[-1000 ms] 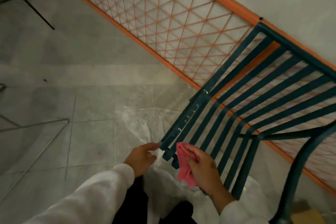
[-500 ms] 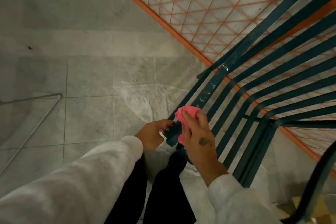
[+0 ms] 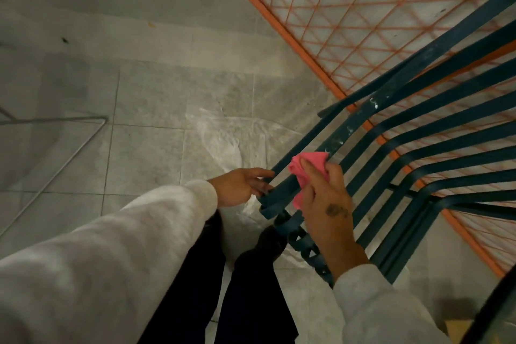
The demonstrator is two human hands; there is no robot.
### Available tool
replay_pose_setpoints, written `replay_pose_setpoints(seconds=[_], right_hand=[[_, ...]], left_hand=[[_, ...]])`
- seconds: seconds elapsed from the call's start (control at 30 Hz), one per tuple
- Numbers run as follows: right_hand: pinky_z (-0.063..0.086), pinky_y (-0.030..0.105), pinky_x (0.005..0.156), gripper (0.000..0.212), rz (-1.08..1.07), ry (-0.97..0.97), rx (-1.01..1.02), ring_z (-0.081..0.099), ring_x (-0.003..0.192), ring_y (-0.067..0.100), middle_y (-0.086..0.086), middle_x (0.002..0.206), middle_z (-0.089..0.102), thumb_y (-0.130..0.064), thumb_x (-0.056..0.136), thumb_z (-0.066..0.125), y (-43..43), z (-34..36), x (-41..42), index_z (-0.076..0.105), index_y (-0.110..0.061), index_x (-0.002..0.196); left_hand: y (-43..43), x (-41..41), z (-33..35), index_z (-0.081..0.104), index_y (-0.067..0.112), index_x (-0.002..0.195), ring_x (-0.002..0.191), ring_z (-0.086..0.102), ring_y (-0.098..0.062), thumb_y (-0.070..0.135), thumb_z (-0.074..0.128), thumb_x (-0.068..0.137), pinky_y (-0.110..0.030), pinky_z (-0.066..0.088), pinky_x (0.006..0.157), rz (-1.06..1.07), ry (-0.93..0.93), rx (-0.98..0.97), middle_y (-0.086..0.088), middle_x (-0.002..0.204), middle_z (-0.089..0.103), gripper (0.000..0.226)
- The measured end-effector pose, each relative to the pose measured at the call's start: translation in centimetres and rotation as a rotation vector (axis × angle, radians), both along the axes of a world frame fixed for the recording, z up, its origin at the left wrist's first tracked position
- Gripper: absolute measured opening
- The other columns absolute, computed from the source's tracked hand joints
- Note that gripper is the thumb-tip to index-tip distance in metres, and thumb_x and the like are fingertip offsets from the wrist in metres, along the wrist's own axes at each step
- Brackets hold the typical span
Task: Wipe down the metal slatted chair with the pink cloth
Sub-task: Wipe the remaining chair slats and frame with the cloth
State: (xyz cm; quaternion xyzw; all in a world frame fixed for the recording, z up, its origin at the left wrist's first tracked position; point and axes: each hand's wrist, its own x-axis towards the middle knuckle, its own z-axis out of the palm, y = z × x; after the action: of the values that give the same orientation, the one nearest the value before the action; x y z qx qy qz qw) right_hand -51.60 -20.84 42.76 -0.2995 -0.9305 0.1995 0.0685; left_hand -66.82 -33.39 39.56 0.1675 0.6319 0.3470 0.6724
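Note:
The dark teal metal slatted chair (image 3: 418, 131) fills the right side, its slats bending and running toward me. White specks dot one slat near its bend. My right hand (image 3: 328, 201) holds the bunched pink cloth (image 3: 305, 169) and presses it on a slat close to the slats' near ends. My left hand (image 3: 241, 186) grips the outermost slat at the chair's near left edge, fingers curled on it.
An orange-framed mesh panel (image 3: 349, 8) leans behind the chair. Grey floor tiles carry a sheet of clear plastic (image 3: 231, 137) under the chair. A thin metal wire frame (image 3: 69, 142) lies at left. My dark trouser legs stand below.
My right hand has slid the pink cloth up along the slat, away from its near end. My left hand keeps its hold on the chair's edge. The view has drawn closer.

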Motion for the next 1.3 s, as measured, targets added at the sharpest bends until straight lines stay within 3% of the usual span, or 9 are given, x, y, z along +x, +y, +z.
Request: replay_pose_setpoints(seconds=[0.13, 0.33, 0.5, 0.63, 0.8, 0.93, 1.1, 1.2, 1.3], right_hand=[[0.059, 0.041, 0.084, 0.045, 0.098, -0.186, -0.115, 0.065, 0.094, 0.022, 0.002, 0.126, 0.059, -0.022, 0.091, 0.062, -3.7, -2.3, 1.1, 0.052, -0.035, 0.133], [0.059, 0.045, 0.076, 0.067, 0.305, -0.321, -0.055, 0.065, 0.09, 0.032, 0.015, 0.123, 0.058, -0.007, 0.075, 0.069, -6.5, -4.6, 2.3, 0.05, -0.018, 0.139], [0.053, 0.039, 0.09, 0.06, 0.138, -0.125, -0.141, 0.059, 0.108, 0.017, -0.003, 0.131, 0.057, -0.034, 0.098, 0.052, -2.4, -0.8, 1.0, 0.021, -0.081, 0.119], [0.062, 0.039, 0.077, 0.068, 0.112, -0.138, -0.054, 0.066, 0.089, 0.027, 0.017, 0.126, 0.057, -0.002, 0.082, 0.073, -1.0, -1.0, 0.4, 0.048, -0.024, 0.141], [0.061, 0.039, 0.075, 0.078, 0.255, -0.221, -0.146, 0.066, 0.084, 0.024, 0.008, 0.127, 0.059, 0.002, 0.073, 0.078, -3.3, -1.6, 2.1, 0.046, -0.03, 0.137], [0.061, 0.036, 0.076, 0.047, 0.206, -0.255, 0.016, 0.065, 0.083, 0.025, 0.01, 0.113, 0.059, -0.009, 0.08, 0.075, -0.6, 1.5, -0.8, 0.063, -0.024, 0.123], [0.057, 0.04, 0.074, 0.032, 0.235, -0.71, 0.226, 0.057, 0.097, 0.031, 0.019, 0.126, 0.042, -0.015, 0.09, 0.065, -0.1, 3.7, -5.8, 0.058, -0.009, 0.12], [0.057, 0.04, 0.067, 0.026, 0.271, -0.598, 0.176, 0.058, 0.095, 0.03, 0.016, 0.122, 0.046, -0.013, 0.09, 0.06, -1.7, 3.2, -4.2, 0.061, -0.009, 0.116], [0.057, 0.032, 0.079, 0.029, 0.171, -0.28, -0.096, 0.06, 0.092, 0.016, -0.004, 0.115, 0.054, -0.016, 0.09, 0.061, -1.4, 2.5, -0.3, 0.065, -0.032, 0.114]], left_hand=[[0.0, -0.5, -0.4, 0.037, 0.018, 0.141, 0.116, 0.06, -0.024, -0.025, 0.038, 0.079, -0.012, 0.051, 0.072, 0.025, -0.045, -0.046, -0.014, 0.13, 0.06, 0.076], [0.2, -0.5, -0.5, 0.046, 0.012, 0.138, 0.123, 0.056, -0.016, -0.025, 0.038, 0.077, -0.02, 0.048, 0.094, -0.03, 0.029, -0.064, -0.003, 0.134, 0.056, 0.073], [0.5, -0.2, -0.6, 0.059, 0.015, 0.126, 0.113, 0.059, -0.012, -0.018, 0.034, 0.077, -0.011, 0.045, 0.08, -0.059, 0.098, -0.037, -0.003, 0.124, 0.064, 0.064], [0.7, 0.9, -0.4, 0.062, 0.018, 0.12, 0.108, 0.06, -0.015, -0.012, 0.038, 0.081, -0.023, 0.042, 0.094, -0.044, 0.202, -0.027, -0.002, 0.115, 0.065, 0.055], [0.1, 1.9, -0.1, 0.06, 0.011, 0.12, 0.109, 0.063, -0.025, -0.011, 0.04, 0.081, -0.037, 0.045, 0.102, -0.068, 0.318, 0.007, -0.01, 0.117, 0.067, 0.05], [0.1, 2.1, 0.5, 0.054, 0.015, 0.13, 0.118, 0.057, -0.026, -0.008, 0.038, 0.086, -0.035, 0.042, 0.105, -0.101, 0.335, -0.041, -0.01, 0.131, 0.059, 0.053], [0.4, 2.6, 1.3, 0.051, 0.023, 0.134, 0.122, 0.055, -0.022, -0.008, 0.038, 0.086, -0.032, 0.04, 0.107, -0.096, 0.338, -0.084, -0.005, 0.137, 0.054, 0.058], [0.1, 2.9, 1.7, 0.058, 0.027, 0.127, 0.116, 0.058, -0.022, -0.008, 0.037, 0.081, -0.032, 0.042, 0.103, -0.078, 0.374, -0.096, -0.003, 0.132, 0.059, 0.062], [0.0, 2.8, 2.4, 0.06, 0.025, 0.124, 0.115, 0.059, -0.021, -0.012, 0.036, 0.078, -0.027, 0.042, 0.102, -0.005, 0.41, -0.065, -0.001, 0.129, 0.061, 0.064]])
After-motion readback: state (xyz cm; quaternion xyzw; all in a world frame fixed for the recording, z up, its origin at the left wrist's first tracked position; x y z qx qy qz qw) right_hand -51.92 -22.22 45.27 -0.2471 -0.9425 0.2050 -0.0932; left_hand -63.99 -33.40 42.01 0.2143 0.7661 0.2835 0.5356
